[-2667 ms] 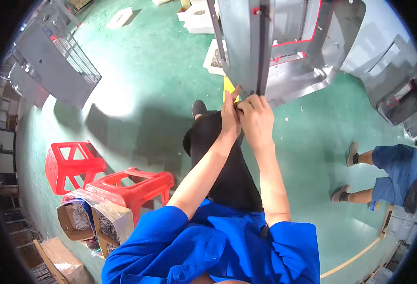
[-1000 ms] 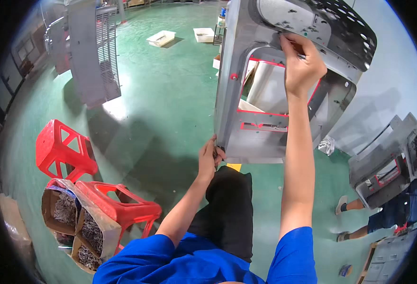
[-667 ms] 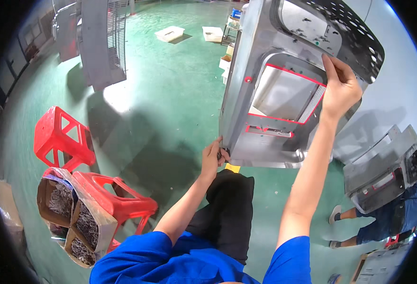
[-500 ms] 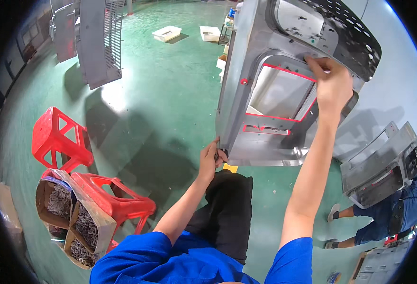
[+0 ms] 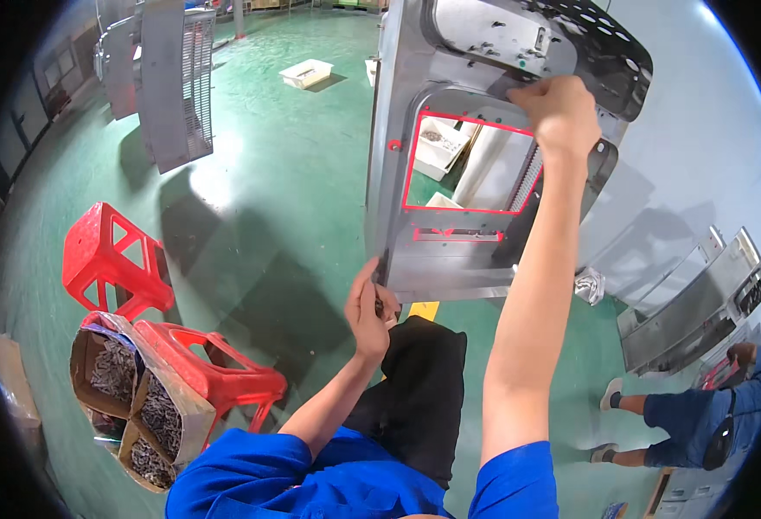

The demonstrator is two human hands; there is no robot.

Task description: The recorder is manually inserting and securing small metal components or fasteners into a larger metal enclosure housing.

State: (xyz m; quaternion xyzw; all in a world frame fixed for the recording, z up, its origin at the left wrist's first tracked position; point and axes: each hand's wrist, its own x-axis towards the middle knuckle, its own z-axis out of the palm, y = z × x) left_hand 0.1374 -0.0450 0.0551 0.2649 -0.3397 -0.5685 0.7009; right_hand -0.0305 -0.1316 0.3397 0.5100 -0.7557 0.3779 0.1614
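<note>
A large grey sheet-metal panel (image 5: 450, 264) stands upright before me, with a rectangular window edged in red and a narrow red-edged slot below it. My right hand (image 5: 564, 117) is raised to the panel's face above the window. Its thumb and fingertips are pinched together against the metal; whatever lies between them is hidden. Near the panel's lower left corner, my left hand (image 5: 369, 318) is half curled around small dark pieces in its palm, too small to name surely. Short studs stick out of the panel's upper recess.
Two red plastic stools (image 5: 114, 259) stand at left, beside a divided cardboard box (image 5: 192, 424) of dark screw-like parts. Slatted metal panels (image 5: 163, 95) stand far left. A white tub (image 5: 306, 73) sits on the green floor. At right, a co-worker (image 5: 687, 419) is near another panel (image 5: 687, 316).
The panel sits further left in view, and white tubs now show through its window. My right hand stays pinched at the same area. My left hand is slightly lower. The co-worker's hand now shows.
</note>
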